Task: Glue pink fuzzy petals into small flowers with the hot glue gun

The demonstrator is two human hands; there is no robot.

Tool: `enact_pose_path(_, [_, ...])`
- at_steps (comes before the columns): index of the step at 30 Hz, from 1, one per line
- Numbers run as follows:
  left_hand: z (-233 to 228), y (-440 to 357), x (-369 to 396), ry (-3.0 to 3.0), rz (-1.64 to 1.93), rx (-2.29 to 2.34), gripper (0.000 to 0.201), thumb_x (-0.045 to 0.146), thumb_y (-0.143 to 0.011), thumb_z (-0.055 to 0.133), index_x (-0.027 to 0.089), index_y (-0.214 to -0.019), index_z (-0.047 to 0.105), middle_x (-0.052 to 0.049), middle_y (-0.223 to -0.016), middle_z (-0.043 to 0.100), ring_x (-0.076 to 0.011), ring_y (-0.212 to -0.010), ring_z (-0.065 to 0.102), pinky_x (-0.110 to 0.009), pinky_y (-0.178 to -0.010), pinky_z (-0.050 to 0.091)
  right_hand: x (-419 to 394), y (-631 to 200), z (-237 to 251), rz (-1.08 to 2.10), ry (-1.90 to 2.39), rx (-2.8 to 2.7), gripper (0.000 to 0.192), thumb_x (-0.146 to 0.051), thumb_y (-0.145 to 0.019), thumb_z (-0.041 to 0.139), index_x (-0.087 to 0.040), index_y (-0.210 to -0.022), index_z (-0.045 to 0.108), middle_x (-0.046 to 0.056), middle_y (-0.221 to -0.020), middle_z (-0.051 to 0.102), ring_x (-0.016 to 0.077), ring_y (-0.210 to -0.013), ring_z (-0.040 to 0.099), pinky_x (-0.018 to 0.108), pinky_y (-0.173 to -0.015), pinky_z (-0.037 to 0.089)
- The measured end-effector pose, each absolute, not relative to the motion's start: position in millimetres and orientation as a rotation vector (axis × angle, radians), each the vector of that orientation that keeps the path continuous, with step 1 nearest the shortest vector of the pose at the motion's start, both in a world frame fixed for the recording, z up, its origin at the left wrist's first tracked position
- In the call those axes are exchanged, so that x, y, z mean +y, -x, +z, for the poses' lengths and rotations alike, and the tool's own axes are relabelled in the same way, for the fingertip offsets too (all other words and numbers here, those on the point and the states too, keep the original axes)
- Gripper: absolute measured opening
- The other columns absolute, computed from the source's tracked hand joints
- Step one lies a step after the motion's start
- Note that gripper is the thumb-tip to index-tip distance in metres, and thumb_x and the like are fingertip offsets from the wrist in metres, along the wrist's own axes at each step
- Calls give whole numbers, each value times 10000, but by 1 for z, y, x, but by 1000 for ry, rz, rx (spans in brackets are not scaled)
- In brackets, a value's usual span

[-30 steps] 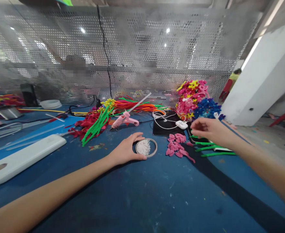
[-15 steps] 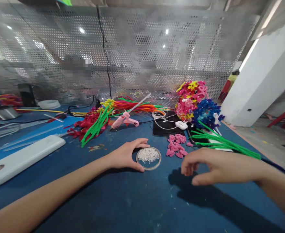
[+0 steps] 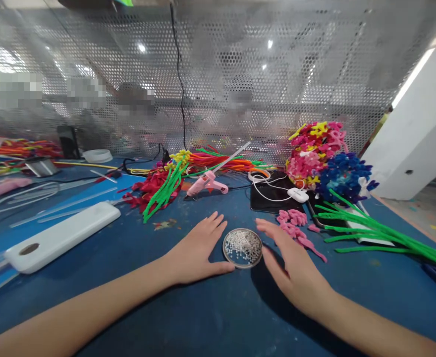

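— Fingers first: how do they lie on the left hand?

— Spread and flat on the blue work table, holding nothing; the thumb runs along the near left edge of the small round metal dish of white beads, touching it or very nearly. It looks like a steadying hand, there to keep the dish from sliding.

— What lies left of that hand?

— A long white plastic case, then a heap of red and green pipe cleaners further back, and behind the dish a pink hot-glue gun propped on its stand with the nozzle down — so the tip stays off the table, I judge.

— And the dish itself?

— It sits flat on the table between both hands, close to the front.

— The right hand?

— Open too, fingers loosely splayed and empty, palm down just right of the dish, fingertips near its far rim. Whether it touches, I cannot tell.

— Further right?

— Small pink fuzzy bent pieces in a loose pile, a fan of long green pipe cleaners laid within reach, and a tall bunch of finished pink, yellow and blue fuzzy flowers at the back — clear of the working space.
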State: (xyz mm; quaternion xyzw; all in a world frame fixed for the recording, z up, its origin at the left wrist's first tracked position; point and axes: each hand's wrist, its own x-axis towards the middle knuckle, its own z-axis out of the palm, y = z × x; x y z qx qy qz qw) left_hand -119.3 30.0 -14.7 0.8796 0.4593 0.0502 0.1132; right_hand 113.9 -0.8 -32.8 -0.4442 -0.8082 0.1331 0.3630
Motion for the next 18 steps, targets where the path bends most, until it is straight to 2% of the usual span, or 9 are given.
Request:
enact_pose_path(3, [-17, 119, 24, -2654, 74, 1328, 862, 718, -800, 364, 141, -1435, 278, -131, -1518, 194, -319, -1407, 114, -518, -1128, 146, -18, -112, -40, 385, 1176, -2168, 543, -264, -849, 498, -218, -1349, 294, 118, -1479, 313, 245, -1363, 288, 471, -1069, 352])
enact_pose_path(5, [-17, 118, 23, -2683, 60, 1314, 835, 708, -819, 335, 156, -1441, 265, -118, -1519, 197, -311, -1407, 121, -518, -1127, 149, -20, -110, -43, 441, 1232, -2191, 620, -295, -820, 541, -210, -1368, 264, 123, -1496, 274, 252, -1377, 252, 478, -1079, 334])
enact_pose_path(10, [-18, 117, 23, -2716, 67, 1311, 809, 698, -828, 332, 195, -1454, 229, -115, -1526, 182, -308, -1409, 116, -530, -1116, 176, -8, -108, -47, 496, 1339, -2172, 674, -342, -774, 585, -162, -1357, 298, 159, -1430, 378, 271, -1330, 341, 495, -1080, 318])
enact_pose_path(15, [-18, 117, 22, -2751, 91, 1258, 684, 661, -845, 360, 333, -1435, 250, -74, -1531, 191, -320, -1408, 110, -572, -1094, 190, 4, -109, -48, 487, 1303, -2155, 697, -405, -754, 618, -168, -1345, 335, 156, -1388, 431, 282, -1294, 384, 496, -1059, 340])
enact_pose_path(16, [-18, 117, 22, -2748, 98, 1257, 691, 658, -845, 367, 326, -1438, 243, -72, -1531, 194, -319, -1408, 112, -570, -1096, 189, 6, -109, -48, 490, 1296, -2148, 706, -410, -749, 624, -167, -1346, 336, 156, -1389, 432, 282, -1292, 388, 493, -1060, 338])
enact_pose_path(18, [-18, 116, 22, -2726, 115, 1282, 781, 670, -829, 385, 244, -1459, 204, -96, -1529, 194, -312, -1409, 116, -545, -1111, 183, 10, -110, -49, 499, 1288, -2140, 703, -401, -739, 633, -167, -1337, 349, 156, -1381, 443, 279, -1282, 404, 486, -1064, 334])
